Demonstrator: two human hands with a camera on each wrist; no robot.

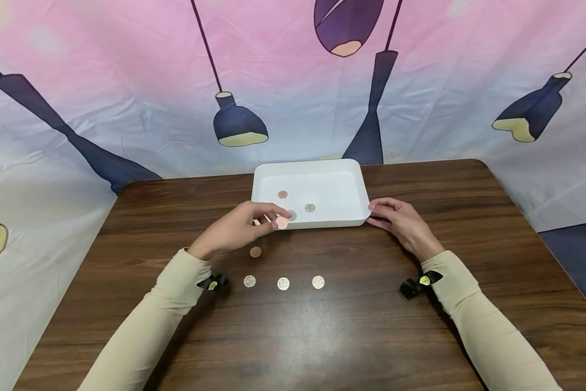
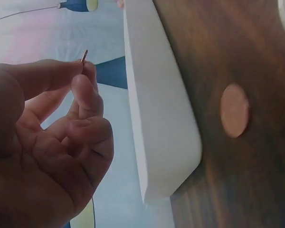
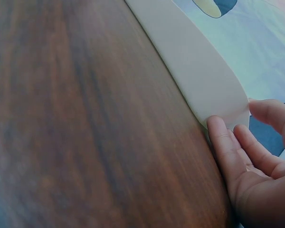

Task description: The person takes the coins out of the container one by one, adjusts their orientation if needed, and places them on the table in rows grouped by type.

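My left hand (image 1: 244, 225) pinches a copper coin (image 1: 282, 222) between thumb and fingertips, over the front rim of a white tray (image 1: 336, 222). In the left wrist view that coin (image 2: 84, 56) appears edge-on at the fingertips. Inside the tray lie a copper coin (image 1: 283, 194) and two silvery coins, one in the middle (image 1: 310, 208) and one partly hidden behind the held coin. My right hand (image 1: 402, 222) holds the tray's front right corner, fingertips against its outer wall (image 3: 199, 66).
On the brown wooden table (image 1: 361, 336), a copper coin (image 1: 256, 252) lies in front of the tray. Nearer me, three silvery coins form a row: left (image 1: 250, 281), middle (image 1: 283, 284) and right (image 1: 318, 282). A printed cloth (image 1: 293, 108) hangs behind the table.
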